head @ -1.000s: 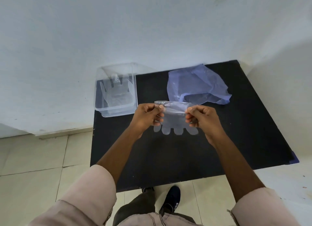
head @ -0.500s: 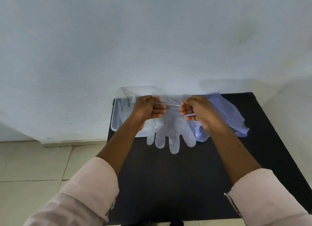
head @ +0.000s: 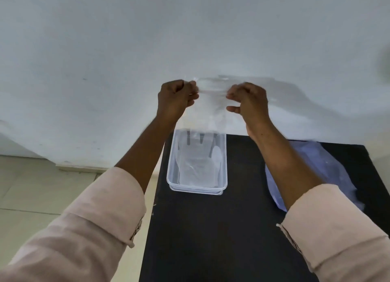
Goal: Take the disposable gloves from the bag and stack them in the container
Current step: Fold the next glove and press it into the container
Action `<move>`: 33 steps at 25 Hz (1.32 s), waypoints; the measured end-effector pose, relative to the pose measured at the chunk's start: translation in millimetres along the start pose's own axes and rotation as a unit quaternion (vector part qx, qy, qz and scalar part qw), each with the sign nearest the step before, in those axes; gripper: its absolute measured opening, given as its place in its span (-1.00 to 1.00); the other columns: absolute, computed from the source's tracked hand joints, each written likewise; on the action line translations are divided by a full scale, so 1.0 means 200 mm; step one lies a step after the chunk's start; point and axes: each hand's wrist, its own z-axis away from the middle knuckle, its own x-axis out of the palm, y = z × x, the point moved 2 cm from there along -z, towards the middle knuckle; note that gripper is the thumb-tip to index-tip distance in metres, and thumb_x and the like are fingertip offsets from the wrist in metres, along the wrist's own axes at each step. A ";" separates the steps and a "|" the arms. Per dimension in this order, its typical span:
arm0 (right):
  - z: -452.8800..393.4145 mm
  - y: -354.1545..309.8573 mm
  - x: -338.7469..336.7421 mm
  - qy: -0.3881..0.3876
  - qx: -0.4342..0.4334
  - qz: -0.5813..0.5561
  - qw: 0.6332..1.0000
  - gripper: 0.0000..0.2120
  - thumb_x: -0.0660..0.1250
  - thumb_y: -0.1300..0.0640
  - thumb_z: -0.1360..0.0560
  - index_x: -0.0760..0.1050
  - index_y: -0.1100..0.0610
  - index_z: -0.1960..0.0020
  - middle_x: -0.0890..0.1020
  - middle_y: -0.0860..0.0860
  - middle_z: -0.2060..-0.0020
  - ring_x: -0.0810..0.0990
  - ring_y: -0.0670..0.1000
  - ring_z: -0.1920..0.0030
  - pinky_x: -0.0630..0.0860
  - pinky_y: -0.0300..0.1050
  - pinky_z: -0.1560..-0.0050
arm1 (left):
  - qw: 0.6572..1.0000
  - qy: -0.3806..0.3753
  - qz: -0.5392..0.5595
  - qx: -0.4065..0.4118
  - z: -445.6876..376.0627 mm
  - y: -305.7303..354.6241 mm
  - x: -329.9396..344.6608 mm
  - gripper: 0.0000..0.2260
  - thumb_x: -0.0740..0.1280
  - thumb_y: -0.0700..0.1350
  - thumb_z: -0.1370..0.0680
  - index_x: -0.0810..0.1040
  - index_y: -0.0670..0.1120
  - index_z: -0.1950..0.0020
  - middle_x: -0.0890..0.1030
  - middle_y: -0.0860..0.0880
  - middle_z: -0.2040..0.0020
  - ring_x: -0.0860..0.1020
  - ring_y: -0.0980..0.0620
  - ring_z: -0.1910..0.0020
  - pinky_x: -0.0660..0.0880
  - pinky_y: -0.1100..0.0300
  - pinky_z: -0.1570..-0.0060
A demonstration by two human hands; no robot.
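A clear disposable glove (head: 207, 111) hangs by its cuff, pinched between my left hand (head: 176, 97) and my right hand (head: 248, 100). It dangles fingers down, directly above the clear plastic container (head: 172, 177) on the black table (head: 211, 229). Flat gloves (head: 197, 165) lie inside the container. The bluish plastic bag (head: 329, 172) lies on the table to the right, partly hidden by my right forearm.
A white wall stands right behind the table. Beige floor tiles (head: 42, 189) lie to the left of the table's left edge. The container sits near the table's back left corner.
Both hands have lifted the glove and carried it left and back, from over the table's middle to above the container. The view has shifted with them.
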 end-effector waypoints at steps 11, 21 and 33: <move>0.17 0.67 0.16 -0.064 0.188 0.185 0.962 -0.77 0.21 0.30 -0.46 0.59 0.30 -0.03 0.63 0.21 0.03 0.58 -0.03 0.21 0.63 0.17 -0.01 | 0.948 -0.100 -0.137 -0.269 0.15 -0.58 -0.13 -0.74 0.32 -0.13 -0.56 0.58 -0.19 -0.21 0.64 -0.16 -0.11 0.66 -0.12 -0.02 0.65 0.09 0.24; 0.19 0.86 0.19 -0.200 0.363 0.260 0.872 -0.89 0.25 0.25 -0.48 0.45 0.24 0.00 0.52 0.13 0.11 0.61 0.12 0.11 0.65 -0.04 0.15 | 0.811 -0.241 -0.313 -0.431 0.20 -0.76 0.01 -0.70 0.27 -0.12 -0.58 0.44 -0.19 -0.29 0.51 -0.19 -0.15 0.66 -0.21 0.13 0.65 -0.07 0.14; 0.25 0.74 0.21 -0.302 0.156 0.569 0.748 -0.83 0.20 0.17 -0.54 0.36 0.17 0.23 0.45 0.06 0.28 0.48 0.04 0.25 0.44 -0.09 0.17 | 0.622 -0.372 -0.684 -0.086 0.24 -0.84 0.05 -0.71 0.34 -0.15 -0.55 0.56 -0.14 -0.27 0.64 -0.13 -0.11 0.62 -0.10 -0.03 0.55 0.07 -0.08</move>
